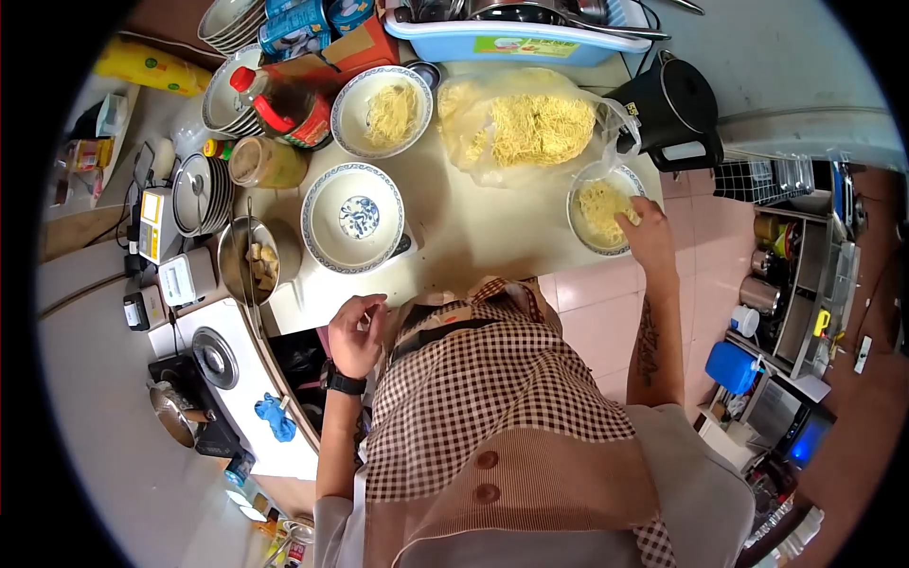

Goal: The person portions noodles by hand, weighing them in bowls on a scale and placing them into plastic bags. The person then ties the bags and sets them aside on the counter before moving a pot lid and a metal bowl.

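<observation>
My right hand [649,237] reaches over the rim of a bowl [578,232] at the table's right edge. Its fingers are pinched at the thin yellow noodles [603,210] lying inside. My left hand [356,333] hovers by the table's front edge, loosely curled with fingers apart, holding nothing. Nearest to it is a patterned bowl [327,213] with a blue flower design on its bottom, standing on what looks like a scale [405,244]. Behind that, another bowl [348,133] contains a noodle portion [391,115]. A clear plastic bag [459,104] holds a larger noodle mass [544,130].
A black kettle [677,104] stands at the right back, beside a blue-white basin [530,43] of utensils. At left are a sauce bottle [292,112], a jar [270,163], stacked plates [204,194] and a metal pot [232,260] with pale chunks and long utensils.
</observation>
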`<state>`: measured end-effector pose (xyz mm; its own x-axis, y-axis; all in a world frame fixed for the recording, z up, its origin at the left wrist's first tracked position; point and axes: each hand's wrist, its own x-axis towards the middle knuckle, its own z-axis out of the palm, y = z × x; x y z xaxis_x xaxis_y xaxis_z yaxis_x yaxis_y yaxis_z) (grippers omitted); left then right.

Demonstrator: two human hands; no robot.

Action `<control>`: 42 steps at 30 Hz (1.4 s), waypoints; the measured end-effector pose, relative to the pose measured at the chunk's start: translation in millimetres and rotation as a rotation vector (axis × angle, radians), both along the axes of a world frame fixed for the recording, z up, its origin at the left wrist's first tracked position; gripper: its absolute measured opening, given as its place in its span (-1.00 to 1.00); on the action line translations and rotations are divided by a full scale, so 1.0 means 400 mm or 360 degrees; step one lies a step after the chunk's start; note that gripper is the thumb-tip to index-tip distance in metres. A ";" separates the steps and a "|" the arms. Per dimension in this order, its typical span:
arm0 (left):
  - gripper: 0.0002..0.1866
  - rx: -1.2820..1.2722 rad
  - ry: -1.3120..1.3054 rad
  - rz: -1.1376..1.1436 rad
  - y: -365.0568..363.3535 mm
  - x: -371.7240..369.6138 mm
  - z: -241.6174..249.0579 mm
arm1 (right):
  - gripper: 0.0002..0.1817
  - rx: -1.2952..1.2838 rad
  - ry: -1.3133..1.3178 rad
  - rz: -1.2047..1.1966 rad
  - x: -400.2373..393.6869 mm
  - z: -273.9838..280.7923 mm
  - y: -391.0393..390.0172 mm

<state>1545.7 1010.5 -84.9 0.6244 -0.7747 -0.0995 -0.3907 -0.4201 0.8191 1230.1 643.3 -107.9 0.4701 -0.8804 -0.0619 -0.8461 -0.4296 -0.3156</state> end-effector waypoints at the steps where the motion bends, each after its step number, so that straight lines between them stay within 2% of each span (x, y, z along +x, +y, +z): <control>1: -0.89 0.0006 0.0015 0.0009 -0.013 -0.003 0.001 | -0.72 0.0047 -0.0239 -0.0011 0.038 0.015 -0.005; 5: -0.89 -0.0050 0.0011 -0.0123 -0.100 -0.035 0.018 | -0.77 0.0157 -0.0702 0.0343 0.248 0.035 -0.038; 7: -0.88 -0.0108 0.0003 -0.0261 -0.164 -0.061 0.033 | -0.63 0.0261 -0.0501 0.0451 0.356 -0.032 -0.087; 9: -0.88 -0.0189 0.0033 -0.0384 -0.236 -0.091 0.056 | -0.50 0.0090 -0.0451 0.0485 0.455 -0.119 -0.122; 12: -0.85 -0.0275 0.0035 -0.0584 -0.328 -0.131 0.071 | -0.41 -0.0054 -0.0184 0.0313 0.553 -0.137 -0.094; 15: -0.85 -0.0301 0.0128 -0.0683 -0.399 -0.161 0.071 | -0.47 -0.0291 -0.0288 0.0409 0.578 -0.200 -0.099; 18: -0.84 -0.0246 0.0282 -0.0668 -0.473 -0.182 0.077 | -0.62 0.0539 -0.0320 0.0319 0.585 -0.212 -0.153; 21: -0.79 -0.0264 0.0604 -0.0455 -0.547 -0.186 0.034 | -0.74 0.0932 -0.0510 0.0186 0.546 -0.114 -0.192; 24: -0.59 -0.0562 0.0979 -0.0041 -0.637 -0.178 -0.062 | -0.78 0.1360 -0.1315 -0.0102 0.481 -0.086 -0.228; 26: -0.46 -0.0525 0.1400 0.0405 -0.700 -0.162 -0.069 | -0.79 0.1621 -0.1993 -0.0182 0.451 -0.072 -0.245; 28: -0.46 -0.0613 0.1520 0.0521 -0.758 -0.161 -0.069 | -0.74 0.1719 -0.2018 -0.0109 0.433 -0.043 -0.242; 29: -0.48 -0.0632 0.1564 0.0419 -0.780 -0.153 -0.072 | -0.71 0.1770 -0.2030 -0.0075 0.431 -0.034 -0.240; 31: -0.52 -0.0662 0.1651 0.0205 -0.817 -0.131 -0.080 | -0.65 0.1766 -0.1991 -0.0011 0.430 -0.095 -0.236; 33: -0.56 -0.0629 0.1676 0.0270 -0.829 -0.103 -0.131 | -0.57 0.1635 -0.1888 0.0030 0.429 -0.124 -0.228; 37: -0.70 -0.0548 0.1692 0.0430 -0.800 -0.055 -0.159 | -0.59 0.1425 -0.1856 -0.0250 0.426 -0.112 -0.233; 38: -0.72 -0.0530 0.1684 0.0475 -0.786 -0.039 -0.190 | -0.61 0.1404 -0.1807 -0.0286 0.421 -0.138 -0.240; 39: -0.75 -0.0642 0.1481 0.0398 -0.773 -0.005 -0.279 | -0.63 0.1378 -0.1758 -0.0314 0.419 -0.178 -0.255; 40: -0.75 -0.0680 0.1540 0.0506 -0.771 0.004 -0.276 | -0.65 0.1352 -0.1712 -0.0336 0.422 -0.201 -0.266; 42: -0.74 -0.0755 0.1655 0.0725 -0.768 0.017 -0.245 | -0.68 0.1602 -0.1730 -0.0893 0.422 -0.121 -0.257</control>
